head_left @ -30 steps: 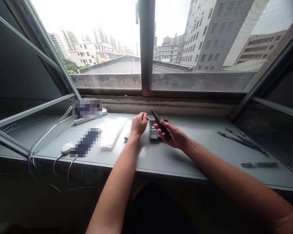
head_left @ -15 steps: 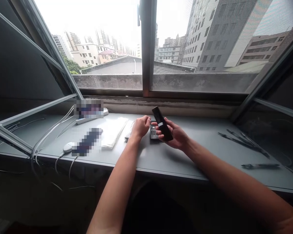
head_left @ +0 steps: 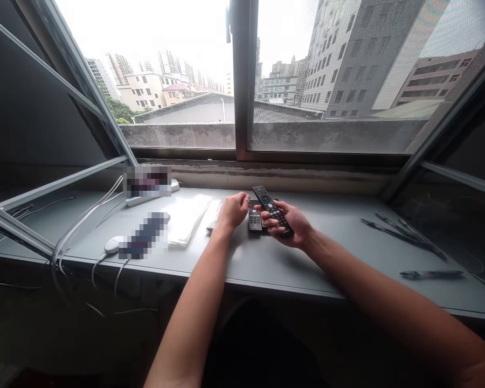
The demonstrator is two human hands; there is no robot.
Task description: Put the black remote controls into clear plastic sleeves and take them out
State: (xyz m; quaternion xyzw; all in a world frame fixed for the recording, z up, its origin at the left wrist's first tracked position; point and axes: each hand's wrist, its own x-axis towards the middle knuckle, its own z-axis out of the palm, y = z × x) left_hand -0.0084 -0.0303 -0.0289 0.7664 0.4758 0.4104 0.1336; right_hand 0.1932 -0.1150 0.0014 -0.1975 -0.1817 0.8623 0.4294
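My right hand [head_left: 291,222] is wrapped round a black remote control [head_left: 271,207], tilted above the desk with its button side showing. Just left of it, my left hand [head_left: 233,209] is curled closed. Whether its fingers pinch anything small is hidden. Between the two hands a second, dark grey remote control [head_left: 255,221] lies on the desk, partly covered by the held one. A whitish object [head_left: 213,222] sticks out beside my left wrist, mostly hidden; I cannot tell its kind.
White sheets or flat bags [head_left: 188,218] lie on the grey desk [head_left: 323,269]. Farther left are a power strip [head_left: 149,196], a white round device [head_left: 112,245], cables and blurred-out items. Dark pens or slim tools [head_left: 404,234] lie at the right. A window [head_left: 242,108] stands behind.
The remote control in my right hand has turned from its plain dark back to its button side and dipped slightly. My left hand has stayed in place.
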